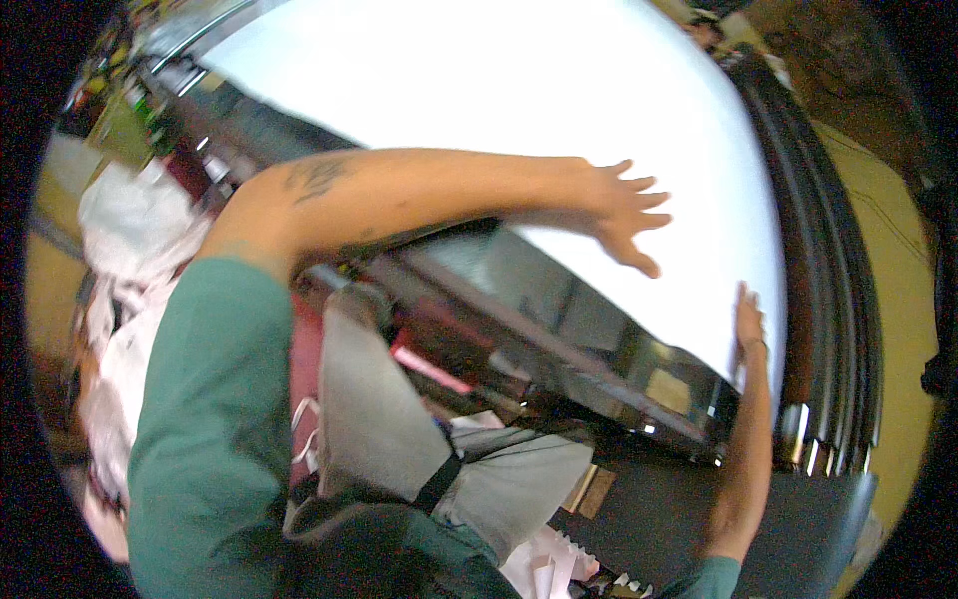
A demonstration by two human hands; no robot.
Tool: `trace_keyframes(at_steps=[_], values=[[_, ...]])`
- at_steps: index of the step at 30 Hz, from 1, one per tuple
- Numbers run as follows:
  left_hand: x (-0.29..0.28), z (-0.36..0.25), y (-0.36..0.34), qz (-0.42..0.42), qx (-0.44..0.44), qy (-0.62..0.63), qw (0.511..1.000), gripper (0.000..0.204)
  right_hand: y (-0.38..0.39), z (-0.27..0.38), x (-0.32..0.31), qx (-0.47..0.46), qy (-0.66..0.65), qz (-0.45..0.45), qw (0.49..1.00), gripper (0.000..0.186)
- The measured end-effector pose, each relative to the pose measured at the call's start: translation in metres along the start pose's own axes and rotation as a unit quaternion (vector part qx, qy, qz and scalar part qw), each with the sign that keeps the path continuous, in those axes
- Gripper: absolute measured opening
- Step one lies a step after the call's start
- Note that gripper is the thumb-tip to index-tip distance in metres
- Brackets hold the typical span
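A large bright white sheet (479, 90) covers the flat top of a dark machine (559, 299) in front of me. My left arm reaches across to the right, and my left hand (624, 215) is over the sheet with its fingers spread wide, holding nothing. Whether its palm presses on the sheet is hard to tell. Farther right, my right hand (749, 317) lies flat along the sheet's right side, close to its edge, fingers stretched out. Some blur softens both hands.
Several long black rollers (818, 260) stand side by side right of the sheet. A dark flat panel (679, 519) is at the lower right. Crumpled pale plastic or cloth (135, 230) is heaped at the left. Pinkish-white scraps (549, 564) lie below, near my legs.
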State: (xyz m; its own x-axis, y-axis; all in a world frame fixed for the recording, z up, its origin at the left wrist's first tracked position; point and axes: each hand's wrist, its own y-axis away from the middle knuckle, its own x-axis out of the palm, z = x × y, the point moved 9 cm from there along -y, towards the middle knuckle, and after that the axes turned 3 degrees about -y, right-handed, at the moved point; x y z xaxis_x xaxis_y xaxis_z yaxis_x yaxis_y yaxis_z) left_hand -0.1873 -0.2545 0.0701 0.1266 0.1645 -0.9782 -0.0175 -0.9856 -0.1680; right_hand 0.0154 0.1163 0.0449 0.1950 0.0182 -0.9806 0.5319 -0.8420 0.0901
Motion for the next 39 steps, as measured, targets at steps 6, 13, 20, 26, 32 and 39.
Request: trace_keyframes(at_steps=[6, 13, 20, 26, 32, 39], values=[[-0.011, -0.001, 0.017, 0.033, 0.009, -0.027, 0.999, 0.1, 0.065, 0.037, -0.029, 0.176, -0.143, -0.041, 0.973, 0.099], [-0.01, -0.005, 0.017, 0.05, 0.016, -0.04, 0.998, 0.099, 0.091, 0.051, -0.046, 0.184, -0.159, -0.051, 0.969, 0.102], [-0.013, -0.013, 0.018, 0.051, 0.018, -0.018, 0.998, 0.097, 0.089, 0.052, -0.048, 0.173, -0.161, -0.037, 0.971, 0.097], [-0.008, -0.015, 0.017, 0.063, 0.009, -0.021, 0.998, 0.096, 0.087, 0.06, -0.043, 0.181, -0.199, -0.005, 0.963, 0.098], [-0.006, -0.018, 0.016, 0.06, 0.009, -0.026, 0.998, 0.097, 0.097, 0.064, -0.059, 0.168, -0.141, -0.136, 0.966, 0.102], [-0.007, -0.022, 0.017, 0.072, 0.009, -0.033, 0.997, 0.099, 0.091, 0.071, -0.052, 0.131, -0.202, -0.019, 0.97, 0.104]])
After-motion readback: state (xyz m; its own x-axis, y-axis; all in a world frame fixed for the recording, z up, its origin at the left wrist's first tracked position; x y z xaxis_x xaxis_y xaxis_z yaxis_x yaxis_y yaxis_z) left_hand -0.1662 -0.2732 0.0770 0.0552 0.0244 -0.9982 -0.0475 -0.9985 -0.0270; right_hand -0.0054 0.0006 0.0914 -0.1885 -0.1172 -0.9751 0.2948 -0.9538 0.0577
